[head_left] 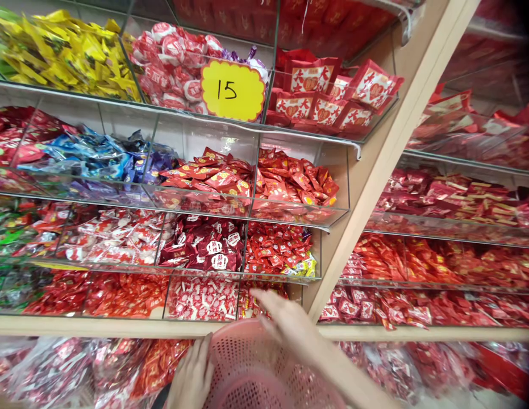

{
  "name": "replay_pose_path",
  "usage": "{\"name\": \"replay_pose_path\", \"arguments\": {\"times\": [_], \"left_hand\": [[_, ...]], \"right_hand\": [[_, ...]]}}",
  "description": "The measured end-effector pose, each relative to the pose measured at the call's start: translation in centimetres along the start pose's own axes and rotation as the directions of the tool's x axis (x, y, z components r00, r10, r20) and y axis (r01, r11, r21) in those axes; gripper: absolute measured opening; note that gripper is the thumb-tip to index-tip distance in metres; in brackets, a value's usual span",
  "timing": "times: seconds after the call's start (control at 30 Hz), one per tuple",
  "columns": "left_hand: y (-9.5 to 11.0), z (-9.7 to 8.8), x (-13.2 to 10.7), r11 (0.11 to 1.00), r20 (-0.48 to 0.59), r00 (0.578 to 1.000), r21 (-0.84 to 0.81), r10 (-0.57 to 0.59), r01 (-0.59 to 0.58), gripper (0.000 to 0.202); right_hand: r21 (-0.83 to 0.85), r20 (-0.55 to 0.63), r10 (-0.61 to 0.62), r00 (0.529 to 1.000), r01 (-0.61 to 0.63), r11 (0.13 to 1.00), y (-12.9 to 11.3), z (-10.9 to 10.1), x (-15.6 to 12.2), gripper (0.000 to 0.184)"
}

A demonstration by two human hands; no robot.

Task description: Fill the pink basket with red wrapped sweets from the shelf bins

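Note:
A pink perforated plastic basket (230,341) is in front of me at the bottom of the view, with no candy visible inside it. My left hand (194,372) grips the basket's left side near the rim, its thumb side out of sight. Above the basket's right rim, my right hand (285,312) reaches forward, slightly blurred, with its fingers stretched out and nothing visible in them. Its fingertips are nearest a low bin of small red wrapped candies (251,301). Just left of that lies a bin of pink-and-white wrapped candies (204,298).
Clear-walled bins of wrapped sweets rise in tiers, with dark red packets (208,244) and yellow packets (68,51). A yellow tag (233,90) reads 15. A slanted wooden divider (375,187) stands right. Bagged candy (55,369) lies below the wooden ledge (98,326).

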State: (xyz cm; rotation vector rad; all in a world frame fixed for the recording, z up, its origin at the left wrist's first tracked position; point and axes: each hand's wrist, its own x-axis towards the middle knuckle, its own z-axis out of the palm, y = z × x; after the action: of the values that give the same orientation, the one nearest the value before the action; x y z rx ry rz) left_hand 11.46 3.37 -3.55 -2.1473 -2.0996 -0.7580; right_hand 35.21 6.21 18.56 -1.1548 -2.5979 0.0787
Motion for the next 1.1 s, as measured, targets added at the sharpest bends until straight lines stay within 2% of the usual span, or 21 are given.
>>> {"name": "replay_pose_path", "arguments": {"times": [0.03, 0.13, 0.23, 0.33, 0.43, 0.63, 0.8, 0.97, 1.1], "left_hand": [[0.0, 0.1, 0.0, 1.000, 0.006, 1.000, 0.001, -0.001, 0.001, 0.047], [-0.2, 0.4, 0.0, 1.000, -0.005, 1.000, 0.001, 0.012, -0.012, 0.047], [-0.6, 0.7, 0.0, 1.000, -0.026, 0.999, 0.004, 0.020, -0.020, 0.047], [-0.8, 1.0, 0.0, 1.000, -0.027, 0.999, 0.000, 0.023, -0.023, 0.047], [-0.8, 1.1, 0.1, 1.000, -0.018, 1.000, -0.009, 0.021, -0.022, 0.047], [-0.9, 1.2, 0.1, 1.000, 0.003, 1.000, 0.005, 0.027, -0.027, 0.048], [-1.1, 1.4, -0.1, 0.998, -0.037, 0.998, 0.004, 0.059, -0.059, 0.047], [-1.1, 1.4, 0.0, 0.997, -0.034, 0.996, 0.017, 0.077, -0.076, 0.047], [-1.3, 1.7, 0.1, 0.996, -0.028, 0.996, 0.044, 0.079, -0.078, 0.047]], "right_hand": [[-0.021, -0.035, 0.042, 0.999, -0.042, 0.999, 0.9, -1.7, 1.3, 0.051], [-0.178, -0.092, 0.035, 0.995, -0.051, 0.983, 2.6, -5.7, 4.9, 0.061], [-0.287, -0.034, 0.032, 0.999, -0.040, 0.957, 3.5, -7.4, 7.6, 0.072], [-0.329, 0.080, 0.045, 0.996, -0.017, 0.944, 4.2, -7.6, 9.8, 0.081], [-0.368, 0.132, 0.056, 0.990, -0.004, 0.930, 4.6, -7.6, 11.3, 0.086], [-0.422, 0.175, 0.121, 0.977, -0.036, 0.906, 4.6, -8.3, 12.8, 0.071], [-0.446, 0.221, 0.182, 0.958, -0.067, 0.893, 3.6, -8.2, 13.4, 0.071], [-0.503, 0.216, 0.204, 0.955, -0.071, 0.862, 2.7, -7.9, 14.0, 0.061], [-0.534, 0.153, 0.183, 0.971, -0.074, 0.842, 2.8, -7.4, 14.2, 0.053]]}}
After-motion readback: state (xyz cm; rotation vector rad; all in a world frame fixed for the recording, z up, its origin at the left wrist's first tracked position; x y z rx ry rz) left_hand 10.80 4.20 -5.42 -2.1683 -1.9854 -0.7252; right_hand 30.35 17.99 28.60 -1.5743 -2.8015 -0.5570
